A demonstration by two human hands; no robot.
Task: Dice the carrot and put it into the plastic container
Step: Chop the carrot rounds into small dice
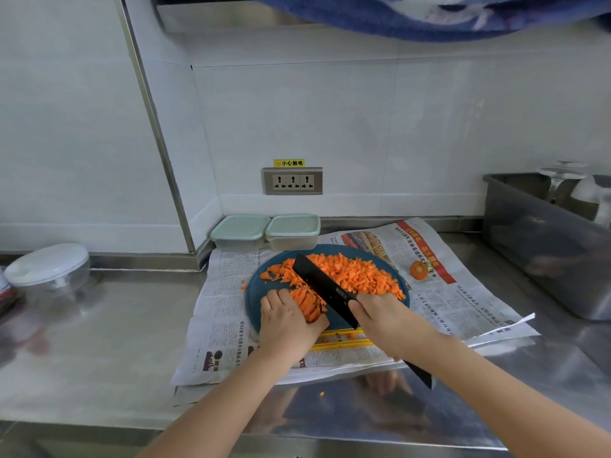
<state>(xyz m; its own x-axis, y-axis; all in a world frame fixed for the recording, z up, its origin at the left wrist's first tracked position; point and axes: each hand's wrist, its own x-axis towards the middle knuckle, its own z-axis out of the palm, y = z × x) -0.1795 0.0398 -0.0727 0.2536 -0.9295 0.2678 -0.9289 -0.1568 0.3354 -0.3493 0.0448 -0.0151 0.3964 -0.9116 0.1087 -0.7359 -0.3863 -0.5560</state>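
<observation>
Carrot strips [310, 305] bunched within left grip [287, 325], against knife [324, 285].

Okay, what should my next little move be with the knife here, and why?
Probably press the knife in your right hand down across the carrot strips bunched under your left hand. Those strips are long, while the pile beyond the blade is diced, so it seems too early for the two lidded containers.
</observation>
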